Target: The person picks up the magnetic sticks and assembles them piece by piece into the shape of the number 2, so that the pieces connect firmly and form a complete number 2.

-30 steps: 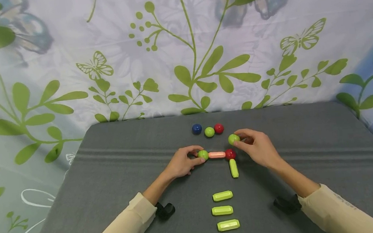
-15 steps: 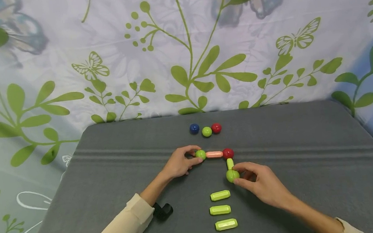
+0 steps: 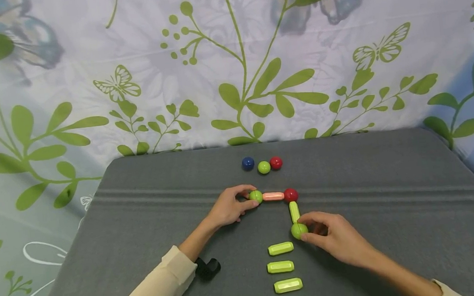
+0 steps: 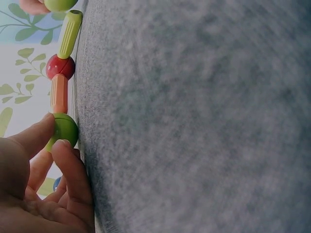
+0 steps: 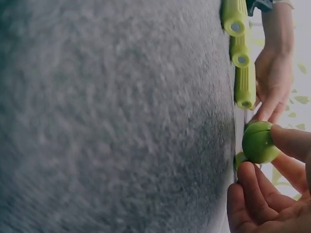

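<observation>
On the grey bench point(image 3: 163, 220), the left hand point(image 3: 232, 205) at centre and the right hand point(image 3: 333, 237) at lower right are curled in pinches. The lime rod point(image 3: 294, 212), its long axis running down the frame, is set up-left of the nearer right hand. By the left, one green ball point(image 3: 256, 196) is held; by the right, another green ball point(image 3: 298, 231), at the rod's lower end; contact cannot be told.

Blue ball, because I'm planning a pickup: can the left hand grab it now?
Probably not yet: the left hand pinches a green ball, though the way to the blue ball looks free.
</observation>
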Available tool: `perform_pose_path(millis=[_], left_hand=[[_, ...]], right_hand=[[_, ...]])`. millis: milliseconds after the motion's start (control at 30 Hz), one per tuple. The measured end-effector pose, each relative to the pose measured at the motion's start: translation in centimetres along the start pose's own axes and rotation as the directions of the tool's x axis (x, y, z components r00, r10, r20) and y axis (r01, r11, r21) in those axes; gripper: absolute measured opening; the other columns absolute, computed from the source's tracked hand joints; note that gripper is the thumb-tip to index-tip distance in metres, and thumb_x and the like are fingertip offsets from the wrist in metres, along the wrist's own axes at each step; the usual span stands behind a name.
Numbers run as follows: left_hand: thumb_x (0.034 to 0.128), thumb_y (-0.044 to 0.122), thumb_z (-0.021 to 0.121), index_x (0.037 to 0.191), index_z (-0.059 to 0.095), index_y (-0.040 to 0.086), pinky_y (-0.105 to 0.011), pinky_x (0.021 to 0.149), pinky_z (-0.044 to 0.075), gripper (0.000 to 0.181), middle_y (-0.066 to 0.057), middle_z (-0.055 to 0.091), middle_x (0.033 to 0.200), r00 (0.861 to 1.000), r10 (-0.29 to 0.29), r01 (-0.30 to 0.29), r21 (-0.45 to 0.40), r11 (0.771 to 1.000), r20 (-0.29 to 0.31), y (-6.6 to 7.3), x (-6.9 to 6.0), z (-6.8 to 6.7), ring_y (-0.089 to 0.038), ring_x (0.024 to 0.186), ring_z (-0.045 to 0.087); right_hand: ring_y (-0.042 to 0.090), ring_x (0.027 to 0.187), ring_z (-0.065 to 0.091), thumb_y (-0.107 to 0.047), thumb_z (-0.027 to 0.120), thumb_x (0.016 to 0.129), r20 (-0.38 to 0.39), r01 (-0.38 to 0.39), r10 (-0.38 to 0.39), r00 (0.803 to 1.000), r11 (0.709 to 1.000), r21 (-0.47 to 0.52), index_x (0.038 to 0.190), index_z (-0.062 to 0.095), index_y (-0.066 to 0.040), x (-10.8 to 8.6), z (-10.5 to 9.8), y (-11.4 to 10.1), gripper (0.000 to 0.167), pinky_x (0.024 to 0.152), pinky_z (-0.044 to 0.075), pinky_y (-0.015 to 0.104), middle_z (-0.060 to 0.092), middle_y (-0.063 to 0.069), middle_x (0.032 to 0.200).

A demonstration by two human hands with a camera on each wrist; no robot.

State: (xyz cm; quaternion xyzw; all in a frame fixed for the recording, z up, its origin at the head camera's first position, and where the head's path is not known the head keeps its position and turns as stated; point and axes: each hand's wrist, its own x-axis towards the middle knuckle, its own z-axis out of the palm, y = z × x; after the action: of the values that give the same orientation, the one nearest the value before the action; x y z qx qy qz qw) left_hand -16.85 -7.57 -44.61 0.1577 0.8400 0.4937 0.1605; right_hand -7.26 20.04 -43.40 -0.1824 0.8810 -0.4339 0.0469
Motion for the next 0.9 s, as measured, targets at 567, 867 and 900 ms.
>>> perform_pose_path(millis=[567, 867, 900], left_hand=[[0.0926, 0.018, 0.072, 0.125, 0.066, 0.013, -0.030, 0.044, 0.048, 0.033, -0.006, 0.062, 0.103, 1.000, 0.014, -0.014, 0.010, 1.000, -0.008, -0.09, 0.08, 0.04, -0.012, 0.055, 0.053], [0.0923, 0.017, 0.072, 0.125, 0.066, 0.012, -0.029, 0.044, 0.048, 0.034, -0.006, 0.062, 0.102, 1.000, 0.018, -0.017, 0.014, 1.000, -0.011, -0.04, 0.08, 0.07, -0.012, 0.054, 0.053], [0.0922, 0.017, 0.073, 0.125, 0.066, 0.012, -0.029, 0.044, 0.048, 0.034, -0.006, 0.062, 0.102, 1.000, 0.018, -0.017, 0.014, 1.000, -0.011, -0.03, 0.08, 0.07, -0.012, 0.054, 0.052]], right_hand=[[0.004, 0.070, 0.058, -0.020, 0.075, 0.089, 0.076, -0.012, 0.014, 0.997, 1.000, -0.024, 0.115, 0.069, -0.011, 0.16, -0.32, 0.26, 0.028, 0.059, 0.049, 0.027, 0.066, -0.008, 0.092], [0.005, 0.068, 0.057, -0.022, 0.075, 0.090, 0.052, -0.016, 0.016, 0.998, 1.000, -0.014, 0.115, 0.070, -0.012, 0.00, -0.26, 0.17, 0.028, 0.057, 0.048, 0.026, 0.065, -0.007, 0.094], [0.005, 0.068, 0.057, -0.023, 0.074, 0.090, 0.048, -0.014, 0.015, 0.999, 1.000, -0.010, 0.116, 0.070, -0.012, -0.02, -0.24, 0.18, 0.028, 0.057, 0.048, 0.026, 0.065, -0.007, 0.095]])
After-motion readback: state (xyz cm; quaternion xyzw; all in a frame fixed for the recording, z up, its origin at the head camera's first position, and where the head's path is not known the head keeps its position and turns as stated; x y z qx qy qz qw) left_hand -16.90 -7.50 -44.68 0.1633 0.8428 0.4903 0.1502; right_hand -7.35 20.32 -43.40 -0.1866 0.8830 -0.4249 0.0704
